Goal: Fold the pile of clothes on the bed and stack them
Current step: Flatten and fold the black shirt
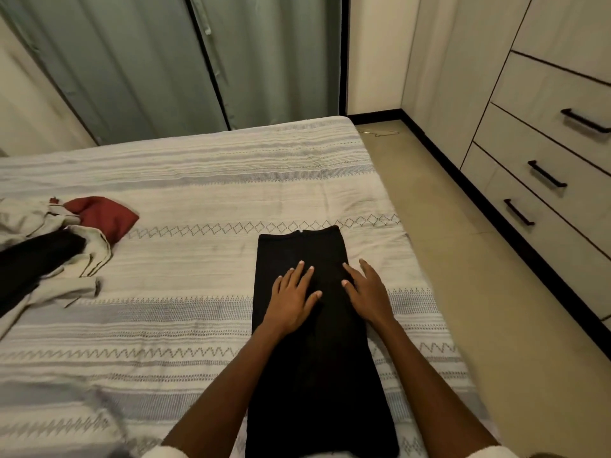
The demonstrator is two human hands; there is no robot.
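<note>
A long black garment (307,375) lies flat on the bed (198,180), stretching from the near edge away from me, its waistband at the far end. My left hand (292,297) presses flat on its upper middle with straight, spread fingers. My right hand (367,292) lies flat along the garment's right edge, fingers straight, partly on the bedspread. At the bed's left side sits an unfolded pile: a cream garment (49,256), a dark red piece (105,216) and a black piece (33,262).
The striped, patterned bedspread covers the bed. Green curtains (148,67) hang behind it. A drawer unit (545,166) with black handles stands at the right across a strip of floor (463,246). A wire hanger (380,133) lies on the floor near the corner.
</note>
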